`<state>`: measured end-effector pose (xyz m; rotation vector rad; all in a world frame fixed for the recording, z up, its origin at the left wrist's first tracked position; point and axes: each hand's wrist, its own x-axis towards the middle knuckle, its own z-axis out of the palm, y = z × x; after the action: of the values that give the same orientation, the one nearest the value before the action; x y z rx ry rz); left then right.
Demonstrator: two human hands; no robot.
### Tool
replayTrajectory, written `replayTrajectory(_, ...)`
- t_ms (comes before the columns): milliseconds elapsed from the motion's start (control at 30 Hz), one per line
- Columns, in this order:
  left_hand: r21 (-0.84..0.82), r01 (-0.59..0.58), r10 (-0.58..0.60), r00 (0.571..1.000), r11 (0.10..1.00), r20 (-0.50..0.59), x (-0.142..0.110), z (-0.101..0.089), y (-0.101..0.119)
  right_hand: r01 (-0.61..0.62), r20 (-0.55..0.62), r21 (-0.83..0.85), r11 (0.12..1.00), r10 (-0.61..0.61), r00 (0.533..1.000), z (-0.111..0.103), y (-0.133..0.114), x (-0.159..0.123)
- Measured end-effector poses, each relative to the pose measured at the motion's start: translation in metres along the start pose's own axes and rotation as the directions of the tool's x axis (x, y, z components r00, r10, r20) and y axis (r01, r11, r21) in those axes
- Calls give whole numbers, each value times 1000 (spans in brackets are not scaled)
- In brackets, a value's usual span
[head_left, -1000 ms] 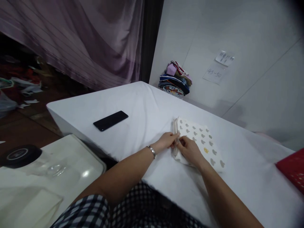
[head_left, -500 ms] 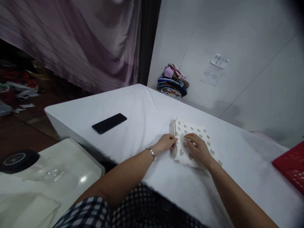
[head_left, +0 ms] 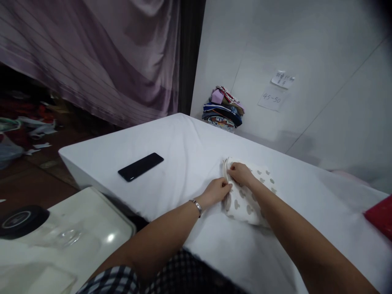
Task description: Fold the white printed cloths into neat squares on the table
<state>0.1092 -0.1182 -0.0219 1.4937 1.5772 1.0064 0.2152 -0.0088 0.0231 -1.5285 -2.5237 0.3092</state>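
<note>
A folded white cloth with grey animal-head prints (head_left: 245, 206) lies in layers on the white-covered table (head_left: 171, 175). My left hand (head_left: 216, 191), a silver bracelet on its wrist, pinches the layered left edge of this cloth. Just beyond it, my right hand (head_left: 241, 173) reaches across the top and grips the same edge farther back, its fingers closed. The right forearm hides part of the cloth's near right side. How many layers each hand holds, I cannot tell.
A black phone (head_left: 141, 166) lies on the table's left part. Folded garments (head_left: 222, 108) are stacked by the wall, near paper notes (head_left: 272, 98). A red container (head_left: 381, 216) stands at the right edge. At lower left is a cream surface (head_left: 101, 220) with a black round object (head_left: 23, 220).
My right hand has moved left and away from me, from the cloth's printed top to its layered edge. My left hand stays at that edge. The view has shifted slightly.
</note>
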Motion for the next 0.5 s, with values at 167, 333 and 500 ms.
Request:
replayTrajectory(167,84,-39,41,999,996,-24,3,1,0,-8,-85,68,998,14,996,4,-3,-3)
replayTrajectory(333,96,-19,20,1000,995,-8,4,1,0,36,-85,155,987,-23,996,15,-3,-3)
replayTrajectory(500,92,-14,13,1000,996,9,5,0,-1,122,-62,261,958,-110,992,15,4,-4)
